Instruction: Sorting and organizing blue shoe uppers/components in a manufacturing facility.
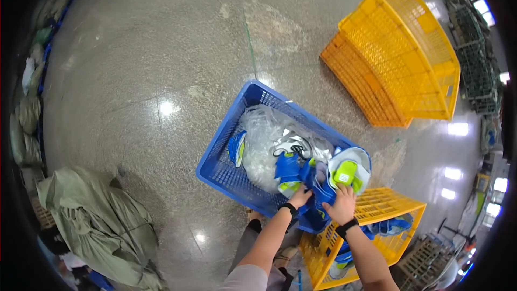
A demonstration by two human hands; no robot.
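A blue plastic basket [219,183] stands on the floor in front of me. In its right part lie several blue-and-lime pieces that look like shoe uppers [287,168]. My left hand [300,198] is closed on the edge of the blue pieces, its fingertips partly hidden. My right hand [342,206] grips the blue pieces at the right end, with the thumb spread to the left. Just beyond its fingers is a white-and-blue piece with a lime lining [344,172]. A clear plastic bag [261,156] and a silver-and-white piece [293,143] lie beside them; another blue upper [236,148] rests at the left.
A yellow crate [377,205] holding more blue pieces stands at the near right, against the basket. Stacked yellow and orange crates [398,48] stand at the far right. A grey-green covered heap [102,226] is at the near left. Sacks [29,113] line the left edge.
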